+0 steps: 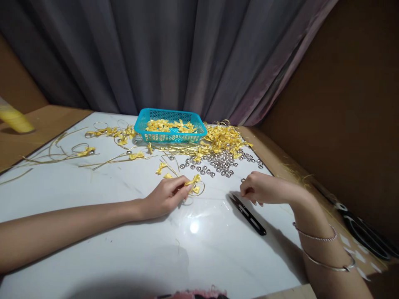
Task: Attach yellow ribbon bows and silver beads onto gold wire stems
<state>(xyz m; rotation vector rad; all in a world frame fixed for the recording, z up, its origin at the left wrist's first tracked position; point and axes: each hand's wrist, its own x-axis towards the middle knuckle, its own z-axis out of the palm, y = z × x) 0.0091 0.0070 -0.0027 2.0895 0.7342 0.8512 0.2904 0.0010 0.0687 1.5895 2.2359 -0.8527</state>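
My left hand (pixel 168 197) is closed in a pinch on a yellow ribbon bow (pixel 195 179) at the middle of the table. A loop of thin gold cord (pixel 203 189) curves out beside the bow, and a small silver bead shows at its centre. My right hand (pixel 258 187) hovers over the table to the right, its fingers curled together and pointing down. Whatever they hold, if anything, is hidden. Just below those fingers lie black thread snips (pixel 249 216), their tips toward the hand. Loose silver beads (pixel 222 162) are heaped beyond both hands.
A blue plastic basket (pixel 171 137) with yellow bows stands at the back. Beside it is a pile of bows (pixel 222 138) with gold cords. More corded bows (pixel 136 155) are scattered left. Black-handled scissors (pixel 363 232) lie at the right edge; a yellow spool (pixel 15 119) is far left.
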